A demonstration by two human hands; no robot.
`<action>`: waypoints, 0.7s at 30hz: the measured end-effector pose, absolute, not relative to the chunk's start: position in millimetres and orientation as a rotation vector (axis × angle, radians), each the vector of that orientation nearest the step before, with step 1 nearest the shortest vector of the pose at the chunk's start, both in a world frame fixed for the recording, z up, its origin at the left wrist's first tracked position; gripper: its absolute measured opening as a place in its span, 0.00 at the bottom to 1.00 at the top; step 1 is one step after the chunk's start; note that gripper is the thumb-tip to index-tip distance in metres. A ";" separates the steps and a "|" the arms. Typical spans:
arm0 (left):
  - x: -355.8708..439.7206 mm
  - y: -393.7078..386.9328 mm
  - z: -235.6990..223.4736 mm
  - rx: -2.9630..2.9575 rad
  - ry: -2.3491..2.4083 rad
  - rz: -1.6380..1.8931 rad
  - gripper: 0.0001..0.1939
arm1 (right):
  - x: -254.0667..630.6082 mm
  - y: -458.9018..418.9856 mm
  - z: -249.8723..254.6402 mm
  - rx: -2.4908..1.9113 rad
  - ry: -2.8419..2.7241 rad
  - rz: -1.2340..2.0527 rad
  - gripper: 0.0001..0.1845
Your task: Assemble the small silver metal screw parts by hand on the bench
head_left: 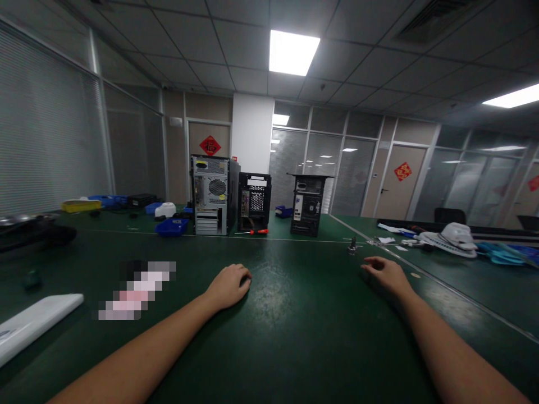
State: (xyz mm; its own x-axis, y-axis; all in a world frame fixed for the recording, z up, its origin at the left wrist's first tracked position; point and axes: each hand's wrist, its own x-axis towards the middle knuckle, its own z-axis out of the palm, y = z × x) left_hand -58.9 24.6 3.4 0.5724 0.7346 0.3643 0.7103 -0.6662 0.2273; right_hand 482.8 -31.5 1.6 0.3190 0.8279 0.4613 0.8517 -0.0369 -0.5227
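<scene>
my two bare hands reach forward over a dark green table [290, 348], well apart. my left hand [229, 286] rests on it, fingers loosely curled, a narrow gap by the thumb, nothing visible in them. my right hand [388, 275] is bent, thumb and fingertips slightly parted, also with nothing visible between them.

the small metal piece [352, 246] stands upright just beyond my right fingertips, a little to their left, not touched. a pale round disc [415, 275] lies just right of that hand.

farther ahead of my left fingers, a screwdriver [259, 231] with a red handle lies before the middle one of three upright computer cases: a large grey case [210, 196], a narrow black case [255, 196] and another black case [307, 207]. a white slab [42, 320] lies left of my left hand; a white cap [455, 238] sits beyond my right.

as i judge it, handling is at a standstill: the metal piece and screwdriver are both unheld, so any use of them is left undone. whether work inside the cases is finished, i cannot tell.
</scene>
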 end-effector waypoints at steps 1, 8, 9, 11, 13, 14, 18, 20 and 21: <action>-58.9 24.7 3.4 2.736 1.259 0.672 0.15 | 482.7 -31.3 1.0 -1.850 -1.496 -0.033 0.27; -58.1 24.9 3.6 2.746 1.275 0.663 0.14 | 489.8 -30.9 -12.5 -1.857 -1.545 0.142 0.37; -58.1 25.0 3.4 2.749 1.275 0.662 0.14 | 490.1 -30.7 -13.7 -1.871 -1.547 0.152 0.35; -58.3 25.4 2.8 2.754 1.270 0.671 0.14 | 486.5 -30.3 -13.0 -1.889 -1.552 0.157 0.32; -58.5 25.5 2.3 2.754 1.266 0.681 0.14 | 474.0 -29.8 -8.3 -1.871 -1.586 0.163 0.29; -58.4 25.3 2.2 2.754 1.263 0.684 0.14 | 463.8 -29.5 -4.7 -1.847 -1.624 0.160 0.28; -54.2 20.3 4.4 2.752 1.229 0.690 0.13 | 401.8 -29.1 13.4 -1.699 -1.879 0.091 0.27; -49.4 14.5 7.0 2.744 1.200 0.692 0.13 | 364.3 -30.5 21.5 -1.589 -2.029 0.101 0.28; -46.4 10.8 8.5 2.737 1.183 0.691 0.13 | 345.6 -32.0 24.8 -1.531 -2.085 0.107 0.28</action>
